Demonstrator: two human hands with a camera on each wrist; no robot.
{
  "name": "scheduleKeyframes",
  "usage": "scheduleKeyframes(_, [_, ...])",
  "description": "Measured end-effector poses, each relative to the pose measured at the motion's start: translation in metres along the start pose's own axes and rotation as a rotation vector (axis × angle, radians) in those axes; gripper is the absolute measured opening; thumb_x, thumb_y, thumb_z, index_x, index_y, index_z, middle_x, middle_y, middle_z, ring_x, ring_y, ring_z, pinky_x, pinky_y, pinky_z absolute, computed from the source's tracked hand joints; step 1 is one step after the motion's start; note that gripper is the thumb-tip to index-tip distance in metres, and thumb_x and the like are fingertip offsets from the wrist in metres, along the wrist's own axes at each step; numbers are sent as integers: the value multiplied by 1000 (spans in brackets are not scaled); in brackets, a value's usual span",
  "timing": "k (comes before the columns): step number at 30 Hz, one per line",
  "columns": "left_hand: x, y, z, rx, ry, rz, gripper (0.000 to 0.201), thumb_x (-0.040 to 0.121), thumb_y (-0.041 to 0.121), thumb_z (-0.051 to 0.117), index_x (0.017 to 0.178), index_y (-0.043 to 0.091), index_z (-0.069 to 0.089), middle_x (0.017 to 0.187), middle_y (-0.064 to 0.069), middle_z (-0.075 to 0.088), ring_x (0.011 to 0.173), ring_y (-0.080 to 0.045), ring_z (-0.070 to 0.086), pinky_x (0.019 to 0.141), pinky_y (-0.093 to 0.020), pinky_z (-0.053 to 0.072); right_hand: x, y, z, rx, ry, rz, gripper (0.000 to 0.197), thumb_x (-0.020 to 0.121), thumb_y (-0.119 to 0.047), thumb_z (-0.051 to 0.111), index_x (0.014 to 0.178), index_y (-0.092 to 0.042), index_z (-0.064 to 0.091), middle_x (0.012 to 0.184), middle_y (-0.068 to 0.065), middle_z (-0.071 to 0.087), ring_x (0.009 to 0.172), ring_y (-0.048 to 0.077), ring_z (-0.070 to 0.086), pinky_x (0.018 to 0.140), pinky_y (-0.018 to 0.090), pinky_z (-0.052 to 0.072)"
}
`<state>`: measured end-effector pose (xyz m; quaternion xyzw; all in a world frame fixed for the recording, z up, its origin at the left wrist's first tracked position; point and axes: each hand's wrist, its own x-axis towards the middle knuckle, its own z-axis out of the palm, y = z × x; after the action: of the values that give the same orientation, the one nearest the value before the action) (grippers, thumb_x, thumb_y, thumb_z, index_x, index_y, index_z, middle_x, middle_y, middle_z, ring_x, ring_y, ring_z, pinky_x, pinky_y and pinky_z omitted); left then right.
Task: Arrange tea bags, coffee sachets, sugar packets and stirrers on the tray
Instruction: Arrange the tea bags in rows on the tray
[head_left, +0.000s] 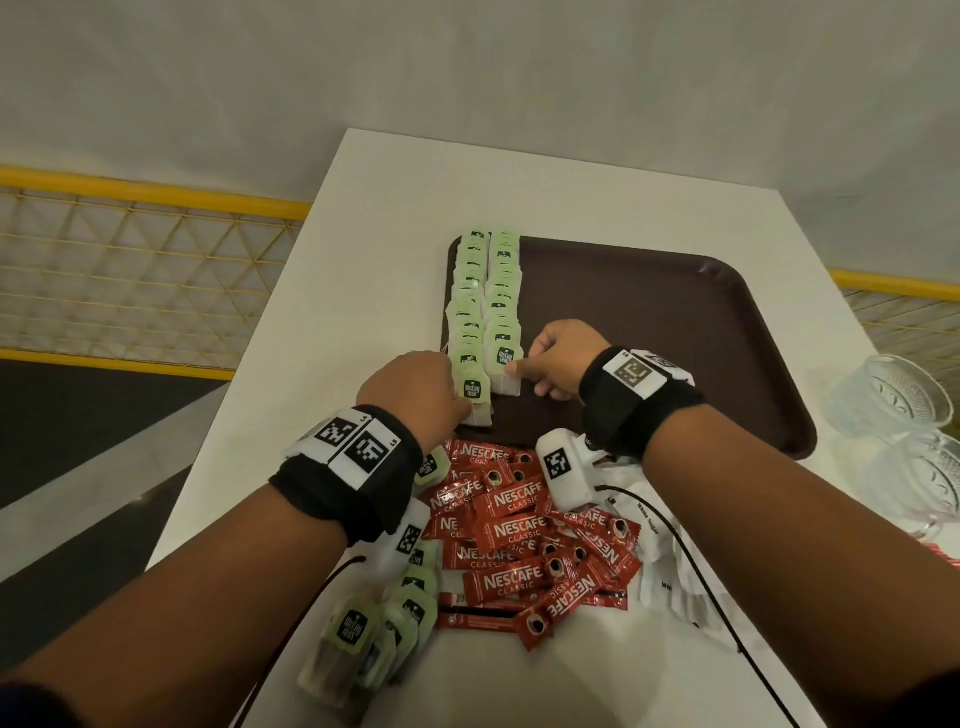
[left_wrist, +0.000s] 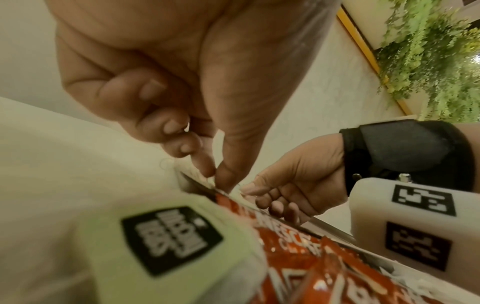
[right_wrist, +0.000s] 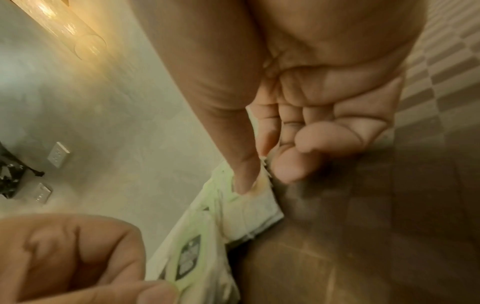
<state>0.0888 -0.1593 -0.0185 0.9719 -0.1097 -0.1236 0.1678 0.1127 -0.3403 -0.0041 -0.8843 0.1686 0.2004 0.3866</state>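
Note:
A dark brown tray (head_left: 675, 332) lies on the white table. Two columns of green tea bags (head_left: 485, 291) run along its left side. My left hand (head_left: 464, 410) pinches the nearest tea bag of the left column (head_left: 475, 392) between thumb and forefinger at the tray's front edge. My right hand (head_left: 515, 370) pinches the white lower part of the nearest tea bag of the right column (head_left: 505, 358). The right wrist view shows thumb and finger closed on that bag (right_wrist: 255, 207). In front of the tray lie red coffee sachets (head_left: 530, 535), loose tea bags (head_left: 374, 629) and white sugar packets (head_left: 660, 551).
Cut-glass bowls (head_left: 893, 400) stand at the table's right edge, beside the tray. A yellow mesh railing (head_left: 145, 270) runs beyond the table's left side. The tray's middle and right part show bare brown surface. Black cables run from both wristbands across the near table.

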Motion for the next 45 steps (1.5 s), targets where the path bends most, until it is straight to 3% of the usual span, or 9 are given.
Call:
scheduleKeyframes(5, [-15, -20, -18, -99, 80, -2, 29, 94, 43, 57, 84, 16, 53, 79, 1, 54, 72, -16, 50, 58, -28, 34, -35, -11, -3, -104, 61, -282, 26, 83, -32, 74, 84, -10, 60, 69, 1, 63, 60, 11, 57, 60, 27, 48])
scheduleKeyframes(10, [-48, -54, -29, -85, -29, 91, 32, 94, 47, 57, 77, 20, 53, 74, 3, 56, 67, -13, 49, 57, -28, 33, -75, -34, 29, -492, -117, -533, 15, 86, -29, 69, 93, -15, 68, 84, -7, 61, 78, 10, 55, 65, 23, 40])
scheduleKeyframes(15, [-92, -73, -29, -56, -221, 109, 39, 89, 57, 59, 90, 18, 60, 88, 2, 63, 72, -14, 56, 62, -26, 44, -78, -35, 69, -811, -165, -535, 41, 87, -43, 63, 123, -24, 54, 110, 0, 47, 94, 18, 50, 79, 31, 43])
scheduleKeyframes(20, [-129, -85, -28, -46, -408, 139, 62, 71, 63, 75, 117, 28, 54, 107, 13, 54, 90, -6, 58, 80, -25, 50, -77, -38, 84, -922, -161, -503, 37, 90, -38, 60, 123, -22, 53, 121, 7, 45, 104, 25, 53, 81, 33, 44])
scheduleKeyframes(25, [-147, -84, -18, -29, -464, 170, 70, 69, 56, 81, 125, 29, 51, 110, 12, 54, 94, -9, 58, 86, -29, 51, -75, -35, 88, -898, -134, -522, 25, 86, -36, 64, 105, -24, 52, 110, 3, 45, 89, 19, 47, 75, 29, 36])
scheduleKeyframes(29, [-156, -80, -12, -26, -488, 150, 68, 70, 57, 80, 124, 28, 50, 108, 10, 58, 93, -10, 57, 85, -29, 51, -76, -31, 88, -860, -123, -555, 23, 85, -36, 65, 93, -28, 45, 101, -1, 41, 91, 19, 47, 75, 30, 37])
scheduleKeyframes(35, [-162, -71, 0, 28, -457, 141, 62, 71, 53, 81, 119, 27, 53, 112, 8, 54, 96, -12, 55, 85, -29, 50, -82, -28, 84, -756, -73, -645, 17, 84, -33, 68, 83, -26, 52, 93, 0, 48, 88, 21, 51, 73, 31, 41])
scheduleKeyframes(40, [-161, -66, 3, 5, -444, 135, 62, 74, 48, 81, 125, 25, 53, 117, 5, 52, 100, -14, 53, 84, -24, 45, -90, -27, 71, -572, -68, -684, 12, 88, -26, 63, 86, -20, 54, 79, -7, 56, 74, 15, 55, 60, 25, 38])
scheduleKeyframes(45, [-157, -61, 3, 5, -443, 154, 52, 79, 41, 78, 122, 19, 59, 115, 1, 59, 99, -16, 57, 84, -27, 49, -98, -23, 59, -339, -75, -644, 9, 88, -21, 64, 88, -18, 56, 76, -2, 69, 54, -1, 63, 50, 14, 42])
